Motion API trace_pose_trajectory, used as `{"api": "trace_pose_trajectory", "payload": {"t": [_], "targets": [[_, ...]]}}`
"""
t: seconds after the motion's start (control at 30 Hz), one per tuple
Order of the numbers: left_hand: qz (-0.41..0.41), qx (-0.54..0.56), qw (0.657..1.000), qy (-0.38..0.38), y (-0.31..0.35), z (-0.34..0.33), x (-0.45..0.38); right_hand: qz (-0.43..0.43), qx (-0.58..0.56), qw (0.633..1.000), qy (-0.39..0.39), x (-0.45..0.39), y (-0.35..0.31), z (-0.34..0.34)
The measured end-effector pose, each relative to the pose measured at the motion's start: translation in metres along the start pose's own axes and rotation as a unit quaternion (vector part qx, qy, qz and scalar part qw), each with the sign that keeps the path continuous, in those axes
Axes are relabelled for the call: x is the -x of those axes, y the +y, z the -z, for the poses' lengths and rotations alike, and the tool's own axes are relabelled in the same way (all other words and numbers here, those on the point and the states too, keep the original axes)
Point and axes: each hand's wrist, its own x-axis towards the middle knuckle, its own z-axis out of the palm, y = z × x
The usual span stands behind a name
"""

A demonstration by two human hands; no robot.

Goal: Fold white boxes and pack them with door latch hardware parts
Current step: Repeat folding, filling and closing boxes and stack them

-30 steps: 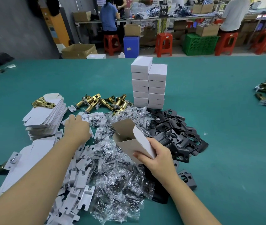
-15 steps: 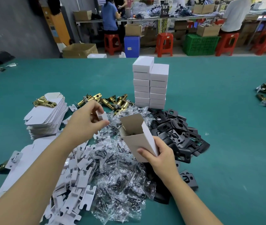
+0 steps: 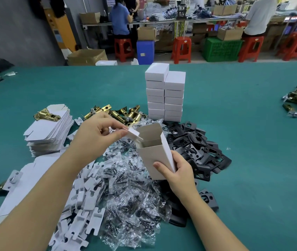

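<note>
Your right hand (image 3: 177, 171) grips the open white box (image 3: 154, 151) at centre, tilted toward 11 o'clock; your left hand (image 3: 97, 136) pinches a white card insert (image 3: 133, 134) at its mouth; no writing is legible; bare green table (image 3: 243, 142) lies at 3 o'clock; the stacked boxes (image 3: 165, 95) stand at 12.

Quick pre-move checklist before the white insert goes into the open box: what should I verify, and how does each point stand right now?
1. Open box held steady: ok, right hand grips its lower end.
2. Box mouth open, flap clear: ok, top flap stands up behind the opening.
3. White card insert secured: ok, left hand pinches it.
4. Insert lined up with the mouth: ok, its tip is at the left rim.
5. Box interior free of parts: cannot tell, the bottom is hidden.
6. Further parts in reach: ok, brass latches and black plates lie nearby.
</note>
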Motion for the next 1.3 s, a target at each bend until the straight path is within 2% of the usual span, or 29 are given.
{"api": "trace_pose_trajectory", "payload": {"t": [0.2,0.4,0.63,0.8,1.17,1.23,1.3], "targets": [[-0.085,-0.085,0.993,-0.011,0.02,-0.012,-0.011,-0.001,-0.01,1.0,-0.009,-0.001,0.0,-0.002],[-0.058,-0.21,0.968,-0.127,0.036,-0.036,-0.023,-0.001,-0.012,1.0,-0.028,0.001,-0.002,-0.002],[-0.045,-0.218,0.951,-0.217,0.042,-0.053,-0.032,-0.01,-0.023,0.999,-0.035,0.004,-0.003,-0.003],[-0.047,-0.202,0.954,-0.218,0.042,-0.052,-0.036,-0.015,-0.037,0.999,-0.031,0.005,-0.008,-0.005],[-0.038,-0.266,0.937,-0.222,0.041,-0.047,-0.04,-0.054,-0.083,0.995,-0.026,0.011,-0.008,-0.017],[-0.041,-0.264,0.942,-0.202,0.045,-0.043,-0.04,-0.058,-0.088,0.994,-0.027,0.012,-0.007,-0.017],[-0.047,-0.254,0.955,-0.146,0.053,-0.038,-0.04,-0.061,-0.096,0.993,-0.032,0.015,-0.006,-0.019]]}}
